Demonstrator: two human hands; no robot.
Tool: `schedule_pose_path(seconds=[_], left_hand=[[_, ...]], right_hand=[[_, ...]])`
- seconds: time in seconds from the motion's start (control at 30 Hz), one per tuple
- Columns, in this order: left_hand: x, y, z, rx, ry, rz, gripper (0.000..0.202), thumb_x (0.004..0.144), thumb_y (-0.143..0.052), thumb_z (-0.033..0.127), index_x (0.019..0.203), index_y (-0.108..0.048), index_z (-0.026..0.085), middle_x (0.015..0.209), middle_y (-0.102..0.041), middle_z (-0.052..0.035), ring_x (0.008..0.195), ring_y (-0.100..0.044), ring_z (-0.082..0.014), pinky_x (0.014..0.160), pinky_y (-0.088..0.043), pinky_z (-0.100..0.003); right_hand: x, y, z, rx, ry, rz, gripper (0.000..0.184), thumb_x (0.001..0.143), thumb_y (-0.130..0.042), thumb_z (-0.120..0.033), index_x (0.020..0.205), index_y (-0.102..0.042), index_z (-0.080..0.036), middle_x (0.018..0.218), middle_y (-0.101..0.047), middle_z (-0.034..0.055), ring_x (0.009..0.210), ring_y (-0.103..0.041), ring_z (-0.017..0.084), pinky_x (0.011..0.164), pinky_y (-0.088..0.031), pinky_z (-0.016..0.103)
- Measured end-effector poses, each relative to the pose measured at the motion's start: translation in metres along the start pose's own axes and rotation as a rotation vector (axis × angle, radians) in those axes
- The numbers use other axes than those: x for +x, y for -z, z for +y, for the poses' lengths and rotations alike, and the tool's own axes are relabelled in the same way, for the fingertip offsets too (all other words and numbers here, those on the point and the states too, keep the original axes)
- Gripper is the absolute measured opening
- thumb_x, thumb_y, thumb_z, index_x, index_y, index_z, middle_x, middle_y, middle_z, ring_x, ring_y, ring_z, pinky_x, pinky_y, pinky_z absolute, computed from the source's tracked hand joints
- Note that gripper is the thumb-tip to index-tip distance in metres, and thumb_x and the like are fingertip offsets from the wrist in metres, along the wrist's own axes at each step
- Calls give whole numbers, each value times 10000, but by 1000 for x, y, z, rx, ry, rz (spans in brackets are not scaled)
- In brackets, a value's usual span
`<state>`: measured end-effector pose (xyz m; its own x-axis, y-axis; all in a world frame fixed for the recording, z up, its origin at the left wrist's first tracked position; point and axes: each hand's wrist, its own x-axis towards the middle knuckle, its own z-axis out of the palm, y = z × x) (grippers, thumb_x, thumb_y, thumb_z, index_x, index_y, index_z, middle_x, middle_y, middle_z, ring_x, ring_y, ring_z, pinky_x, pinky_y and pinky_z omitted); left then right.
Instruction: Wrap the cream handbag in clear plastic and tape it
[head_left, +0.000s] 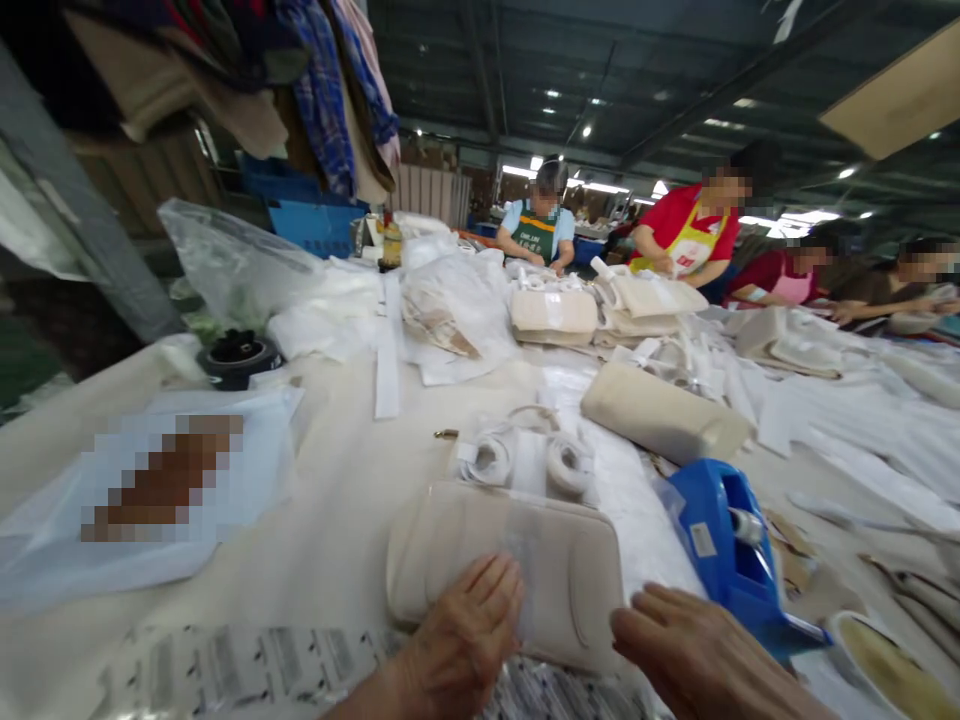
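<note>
Two bare hands press on a cream padded fabric pouch (510, 570) lying flat near the front edge of a long cloth-covered bench (337, 500). At far left, a clear plastic bag (161, 490) with blurred brown contents lies flat on the bench, and behind it sits a black roll of tape (240, 358) beside a crumpled clear plastic sack (232, 265). Along the front edge runs a sheet of printed barcode labels (247, 665), just left of the left hand (461, 640). That hand lies palm down on the pouch's lower middle, fingers spread and flat, its grip released rather than clenched. Just behind the pouch, two white coiled straps (525, 460) rest on a clear wrapper, and farther back a white paper strip (388, 360) lies lengthwise on the bench. The right hand (694, 650) meets the pouch's lower right corner, fingers stretched leftward and loose, grasping nothing. Just beside it to the right stands a blue plastic tape dispenser (724, 540), with a second cream padded pouch (664, 415) lying tilted behind it. Stacks of folded cream pouches (555, 312) sit farther back. Across the bench's far end, four co-workers (690, 230) in aprons bend over heaps of white wrapping, while hanging garments (322, 90) crowd the upper left.
</note>
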<state>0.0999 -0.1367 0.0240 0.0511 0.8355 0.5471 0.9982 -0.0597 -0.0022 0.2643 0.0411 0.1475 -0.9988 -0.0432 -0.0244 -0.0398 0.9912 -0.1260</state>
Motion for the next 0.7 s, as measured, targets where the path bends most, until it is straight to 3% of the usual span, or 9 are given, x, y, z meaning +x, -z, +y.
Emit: schedule_pose_path(seconds=[0.13,0.3,0.47,0.57,0.67,0.7], left_hand=[[-5,-7,5,19,38,-52,387,910,-465,281,1227,-506,62,1277,-555,-130,1232,-464,-251,1035,-407,-382],[-3,-9,3,33,49,-18,381,925,-438,337,1180,-541,73,1230,-593,-105,1171,-515,-229,1022,-396,-354],[-3,-11,2,32,45,13,351,927,-433,325,1141,-561,79,1151,-635,-83,1103,-551,-214,1009,-386,-348],[-4,-11,2,12,45,3,344,922,-448,329,1134,-561,83,1145,-630,-88,1101,-542,-215,1018,-368,-351],[-3,-15,3,-7,53,24,353,900,-483,354,1102,-568,78,1080,-634,-104,1055,-548,-220,1012,-367,-361],[-3,-18,3,-17,58,47,319,885,-506,344,1056,-583,87,1017,-641,-95,1005,-561,-215,1009,-369,-365]], right_hand=[[80,4,-7,-161,123,-167,192,786,-454,-50,754,-570,-199,729,-619,21,696,-565,161,638,-369,278],[126,-14,-2,-267,143,-266,230,791,-445,-42,834,-630,-172,808,-672,66,856,-614,191,768,-382,292],[152,-7,7,-256,-6,-281,83,753,-619,-253,751,-652,-176,676,-683,53,673,-647,199,578,-392,250],[154,-1,14,-284,-137,-182,275,695,-697,-350,863,-630,-143,671,-678,66,642,-644,222,538,-405,262],[132,-20,11,-306,-123,-26,147,856,-491,-221,824,-621,-160,772,-687,78,747,-649,204,651,-456,293],[120,-33,8,-313,-76,32,252,890,-391,-169,799,-626,-170,834,-692,84,804,-646,195,709,-465,306]])
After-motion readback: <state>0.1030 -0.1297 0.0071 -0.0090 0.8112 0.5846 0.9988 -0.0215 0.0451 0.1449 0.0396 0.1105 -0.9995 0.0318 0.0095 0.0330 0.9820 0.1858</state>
